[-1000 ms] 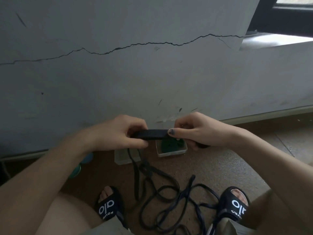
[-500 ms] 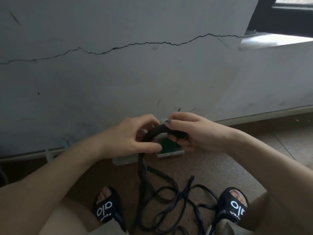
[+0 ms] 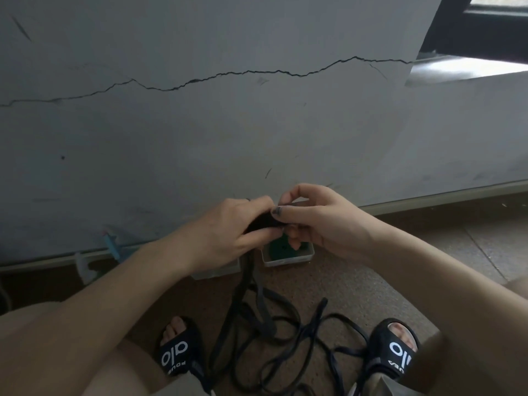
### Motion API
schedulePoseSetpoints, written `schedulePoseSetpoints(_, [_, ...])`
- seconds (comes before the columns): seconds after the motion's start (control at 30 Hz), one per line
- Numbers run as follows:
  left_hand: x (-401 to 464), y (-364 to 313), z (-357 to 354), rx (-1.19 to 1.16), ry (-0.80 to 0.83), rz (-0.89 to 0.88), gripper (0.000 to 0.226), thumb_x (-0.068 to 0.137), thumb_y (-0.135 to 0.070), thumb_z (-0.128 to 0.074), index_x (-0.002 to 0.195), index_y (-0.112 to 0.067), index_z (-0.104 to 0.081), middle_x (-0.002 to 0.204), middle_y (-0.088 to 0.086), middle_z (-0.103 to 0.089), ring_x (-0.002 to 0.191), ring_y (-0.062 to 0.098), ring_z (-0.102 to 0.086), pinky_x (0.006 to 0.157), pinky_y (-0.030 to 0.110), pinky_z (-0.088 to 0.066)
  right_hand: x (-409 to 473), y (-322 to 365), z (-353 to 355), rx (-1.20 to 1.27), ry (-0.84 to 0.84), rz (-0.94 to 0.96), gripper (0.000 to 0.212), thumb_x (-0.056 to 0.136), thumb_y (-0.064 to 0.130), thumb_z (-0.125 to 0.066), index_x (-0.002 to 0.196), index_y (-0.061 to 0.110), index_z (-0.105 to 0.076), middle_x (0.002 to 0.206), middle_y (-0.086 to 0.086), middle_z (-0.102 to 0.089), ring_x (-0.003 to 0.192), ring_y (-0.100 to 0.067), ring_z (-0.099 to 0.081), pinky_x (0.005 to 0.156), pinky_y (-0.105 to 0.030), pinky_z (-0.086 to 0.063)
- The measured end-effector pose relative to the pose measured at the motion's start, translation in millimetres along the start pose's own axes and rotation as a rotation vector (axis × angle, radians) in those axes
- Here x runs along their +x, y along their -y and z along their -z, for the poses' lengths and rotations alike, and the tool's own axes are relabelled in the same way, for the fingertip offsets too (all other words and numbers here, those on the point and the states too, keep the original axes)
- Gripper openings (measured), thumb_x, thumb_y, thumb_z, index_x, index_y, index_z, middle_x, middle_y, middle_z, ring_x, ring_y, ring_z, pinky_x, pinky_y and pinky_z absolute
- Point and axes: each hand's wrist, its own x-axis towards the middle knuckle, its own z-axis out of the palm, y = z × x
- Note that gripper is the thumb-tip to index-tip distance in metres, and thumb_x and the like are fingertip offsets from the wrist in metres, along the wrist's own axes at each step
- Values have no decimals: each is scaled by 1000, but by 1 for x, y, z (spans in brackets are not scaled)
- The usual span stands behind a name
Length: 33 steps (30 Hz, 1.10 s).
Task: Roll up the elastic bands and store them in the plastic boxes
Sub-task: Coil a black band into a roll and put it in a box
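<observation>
Nearest the camera, bare knees and two black slides: left slide [image 3: 177, 356], right slide [image 3: 398, 353], both flat on the brown speckled floor [image 3: 357, 281]. Between the feet lies a tangled heap of dark elastic bands [image 3: 274, 338], loops crossing over each other on the floor, some reaching under the right slide's edge. One band strand [image 3: 248, 270] runs up from the heap to the hands.

Left hand [image 3: 228, 232] grips a small black roll of band [image 3: 261, 222], fingers curled round it, thumb underneath. Right hand [image 3: 317, 221] pinches the same roll from the other side, thumb with dark nail on top, fingers curled below. Hands touch each other at the roll, held above the floor.

Just beyond and below the hands sit two clear plastic boxes on the floor, near the wall. Right box [image 3: 288, 260] is open and holds something green [image 3: 281, 247], partly hidden by the right fingers. Left box [image 3: 218, 270] is mostly hidden under the left wrist; contents cannot be told.

Further left, at the base of the wall, a blue item [image 3: 110, 242] and a pale clip-like thing [image 3: 84, 267], too blurred to identify.

Behind, a grey wall [image 3: 257, 132] with a long jagged crack [image 3: 217, 77] running across. Top right, a dark window frame [image 3: 483, 38] and bright sill [image 3: 471, 68].
</observation>
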Motion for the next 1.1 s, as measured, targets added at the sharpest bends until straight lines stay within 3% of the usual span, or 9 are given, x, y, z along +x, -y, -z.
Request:
schedulePoseSetpoints(0.17, [1,5,7,6,-74,-2,17,102,-38,-56,109,-24,-61,87,-2,-64,75,14,-61,66,41,-51,-3,9,5,101,-16,-35,11,98,10,-67,105,5,-59,73,-11,-70,65,-17,-67,70,-28,-62])
schedulePoseSetpoints(0.27, [2,4,6,12,-139,-4,25,97,-48,-55,106,-26,-63,86,-4,-63,78,13,-60,69,43,-50,-4,11,7,150,-74,-22,14,95,6,-69,103,6,-58,76,-11,-70,65,-17,-67,65,-25,-62])
schedulePoseSetpoints(0.37, [6,3,6,52,-188,5,28,95,-51,-55,108,-29,-67,91,-11,-65,88,8,-62,77,40,-53,-2,11,7,245,-135,-15,19,93,1,-70,89,10,-54,69,-7,-66,60,-14,-65,56,-20,-56])
schedulePoseSetpoints(0.5, [10,-2,5,106,-288,-15,29,96,-49,-62,115,-27,-65,92,-15,-63,82,3,-60,69,16,-46,0,8,3,323,-131,1,16,92,0,-69,85,8,-56,67,-7,-64,59,-13,-65,55,-18,-55])
schedulePoseSetpoints(0.53, [10,-4,5,82,-305,-16,30,94,-48,-63,114,-25,-64,92,-15,-64,81,3,-62,67,16,-47,0,8,2,335,-129,9,15,92,0,-69,87,8,-57,69,-8,-64,60,-13,-66,56,-18,-55])
schedulePoseSetpoints(0.73, [13,-4,6,48,-269,-30,38,91,-48,-58,116,-22,-68,96,-8,-72,85,6,-68,75,32,-57,4,4,1,283,-145,35,13,91,3,-71,88,7,-59,70,-5,-64,61,-11,-62,59,-18,-51])
schedulePoseSetpoints(1.0, [16,0,7,137,-365,-68,27,97,-38,-62,114,-19,-70,92,-8,-70,82,6,-66,70,31,-57,8,5,-5,543,-125,24,12,95,0,-65,88,7,-59,76,-7,-65,66,-11,-67,62,-17,-58])
schedulePoseSetpoints(1.1, [16,3,5,200,-386,-77,22,99,-34,-63,114,-18,-68,90,-6,-68,78,9,-64,66,35,-55,8,4,-9,514,-157,76,8,93,1,-67,94,5,-61,82,-10,-68,68,-13,-68,64,-18,-58])
